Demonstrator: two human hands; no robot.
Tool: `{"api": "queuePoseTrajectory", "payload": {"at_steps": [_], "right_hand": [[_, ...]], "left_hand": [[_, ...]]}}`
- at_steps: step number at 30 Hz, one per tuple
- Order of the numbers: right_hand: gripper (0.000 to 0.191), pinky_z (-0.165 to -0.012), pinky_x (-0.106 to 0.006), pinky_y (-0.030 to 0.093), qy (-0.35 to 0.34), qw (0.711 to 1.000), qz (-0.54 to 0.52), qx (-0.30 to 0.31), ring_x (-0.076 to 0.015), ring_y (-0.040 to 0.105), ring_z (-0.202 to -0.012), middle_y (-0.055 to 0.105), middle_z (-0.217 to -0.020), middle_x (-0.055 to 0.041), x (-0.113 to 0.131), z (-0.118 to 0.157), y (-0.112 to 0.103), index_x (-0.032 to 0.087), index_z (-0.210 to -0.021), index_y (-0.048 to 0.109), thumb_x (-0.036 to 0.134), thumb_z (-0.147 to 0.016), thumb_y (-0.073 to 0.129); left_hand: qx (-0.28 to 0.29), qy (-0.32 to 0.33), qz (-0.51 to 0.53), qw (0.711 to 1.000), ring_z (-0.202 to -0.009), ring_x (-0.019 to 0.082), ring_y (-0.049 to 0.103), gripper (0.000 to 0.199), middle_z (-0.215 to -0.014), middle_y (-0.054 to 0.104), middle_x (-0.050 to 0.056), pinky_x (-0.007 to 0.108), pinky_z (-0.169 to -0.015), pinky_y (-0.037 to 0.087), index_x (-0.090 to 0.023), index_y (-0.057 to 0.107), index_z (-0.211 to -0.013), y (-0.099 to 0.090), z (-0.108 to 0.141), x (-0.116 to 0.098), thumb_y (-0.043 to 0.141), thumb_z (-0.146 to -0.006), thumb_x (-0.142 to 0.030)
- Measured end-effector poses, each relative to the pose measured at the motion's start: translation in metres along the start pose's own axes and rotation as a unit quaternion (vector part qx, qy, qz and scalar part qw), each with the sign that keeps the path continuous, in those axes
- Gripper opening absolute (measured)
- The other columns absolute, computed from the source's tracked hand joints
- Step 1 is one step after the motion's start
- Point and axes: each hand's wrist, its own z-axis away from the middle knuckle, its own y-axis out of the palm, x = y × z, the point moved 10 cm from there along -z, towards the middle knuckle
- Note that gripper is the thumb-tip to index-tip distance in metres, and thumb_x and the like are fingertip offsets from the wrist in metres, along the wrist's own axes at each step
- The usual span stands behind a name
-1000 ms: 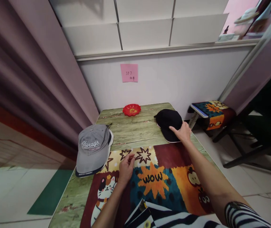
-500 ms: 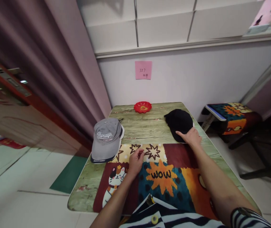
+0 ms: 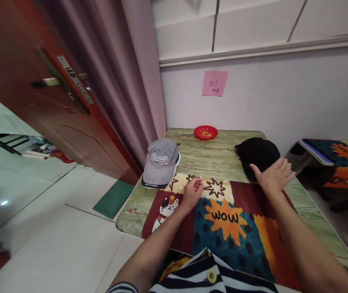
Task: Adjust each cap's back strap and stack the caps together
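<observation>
My right hand [image 3: 275,176] is raised at the near right side of a black cap [image 3: 258,156], thumb and fingers spread. It overlaps the cap in view; I cannot tell whether they touch. My left hand [image 3: 193,192] rests on the patterned mat [image 3: 189,232] with its fingers loosely curled in, and nothing shows in them. Left of that hand sits a grey cap [image 3: 160,162] with "Always" lettering, its brim toward me over the mat's far left corner.
A red scalloped dish [image 3: 206,132] stands at the far edge of the green wood-patterned table [image 3: 213,156]. Behind is a wall with a pink note [image 3: 215,83]. A curtain and a brown door [image 3: 70,122] border the left; a stool [image 3: 344,158] stands at right.
My right hand has opened from the black cap's near edge, its fingers lifting and spreading. The view has swung left, showing more of the door. Both caps appear to stay in place.
</observation>
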Motion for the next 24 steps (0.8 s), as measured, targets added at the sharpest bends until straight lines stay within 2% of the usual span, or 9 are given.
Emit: {"api": "queuePoseTrajectory", "payload": {"at_steps": [2,5,7,9,12,15,18,24], "right_hand": [[0.093,-0.116,-0.064,0.019,-0.054,0.997,-0.047,-0.009,-0.0414,0.021,-0.150,0.027,-0.160,-0.0282,0.031,0.018,-0.014,0.005,-0.158,0.013,0.061,-0.093,0.047],[0.079,-0.118,-0.059,0.023,-0.105,0.985,-0.133,0.037,-0.0374,0.025,-0.149,0.031,-0.159,-0.0243,0.068,0.048,-0.008,0.010,-0.155,0.025,0.056,-0.094,0.045],[0.074,-0.117,-0.054,0.028,-0.103,0.975,-0.183,0.076,-0.0352,0.031,-0.147,0.036,-0.156,-0.0234,0.080,0.066,0.007,0.011,-0.150,0.035,0.056,-0.093,0.045],[0.070,-0.116,-0.051,0.032,-0.090,0.966,-0.218,0.103,-0.0340,0.036,-0.144,0.040,-0.153,-0.0232,0.084,0.079,0.022,0.010,-0.144,0.043,0.056,-0.092,0.045],[0.064,-0.116,-0.051,0.032,-0.083,0.959,-0.243,0.122,-0.0336,0.039,-0.142,0.044,-0.151,-0.0223,0.086,0.092,0.039,0.012,-0.139,0.049,0.054,-0.091,0.045],[0.060,-0.114,-0.053,0.035,-0.079,0.955,-0.260,0.121,-0.0342,0.042,-0.139,0.047,-0.148,-0.0223,0.083,0.096,0.046,0.013,-0.136,0.052,0.051,-0.090,0.046],[0.057,-0.112,-0.054,0.037,-0.088,0.950,-0.283,0.100,-0.0350,0.045,-0.137,0.050,-0.144,-0.0233,0.081,0.097,0.045,0.012,-0.133,0.054,0.048,-0.089,0.048],[0.056,-0.113,-0.054,0.037,-0.098,0.946,-0.293,0.097,-0.0348,0.048,-0.134,0.055,-0.139,-0.0242,0.084,0.096,0.045,0.009,-0.132,0.055,0.044,-0.089,0.052]], "left_hand": [[-0.068,0.033,-0.046,0.996,-0.078,0.019,0.064,0.022,-0.096,0.070,0.009,0.032,-0.073,0.052,-0.017,0.067,-0.102,-0.040,-0.021,-0.022,0.064,-0.084,-0.029],[-0.198,0.109,-0.178,0.958,-0.101,0.025,0.061,0.021,-0.108,0.066,0.011,0.037,-0.090,0.049,-0.019,0.068,-0.104,-0.121,-0.062,-0.069,0.064,-0.085,-0.025],[-0.257,0.097,-0.278,0.920,-0.115,0.029,0.056,0.024,-0.120,0.063,0.013,0.041,-0.099,0.043,-0.018,0.069,-0.108,-0.170,-0.090,-0.086,0.066,-0.084,-0.023],[-0.268,0.041,-0.350,0.897,-0.119,0.033,0.053,0.031,-0.126,0.061,0.016,0.045,-0.100,0.041,-0.016,0.070,-0.111,-0.202,-0.114,-0.084,0.070,-0.083,-0.028],[-0.215,-0.048,-0.393,0.893,-0.117,0.037,0.053,0.036,-0.122,0.065,0.018,0.048,-0.097,0.039,-0.016,0.072,-0.108,-0.216,-0.136,-0.059,0.074,-0.082,-0.041],[-0.198,-0.083,-0.399,0.891,-0.114,0.035,0.056,0.026,-0.115,0.069,0.015,0.047,-0.096,0.039,-0.018,0.073,-0.100,-0.216,-0.143,-0.043,0.074,-0.080,-0.034],[-0.210,-0.078,-0.394,0.891,-0.112,0.031,0.058,0.015,-0.113,0.071,0.010,0.042,-0.093,0.039,-0.021,0.071,-0.092,-0.218,-0.145,-0.044,0.072,-0.079,-0.028],[-0.226,-0.054,-0.334,0.914,-0.095,0.022,0.062,0.010,-0.097,0.072,0.003,0.033,-0.083,0.042,-0.021,0.067,-0.081,-0.233,-0.138,-0.060,0.068,-0.077,-0.030]]}}
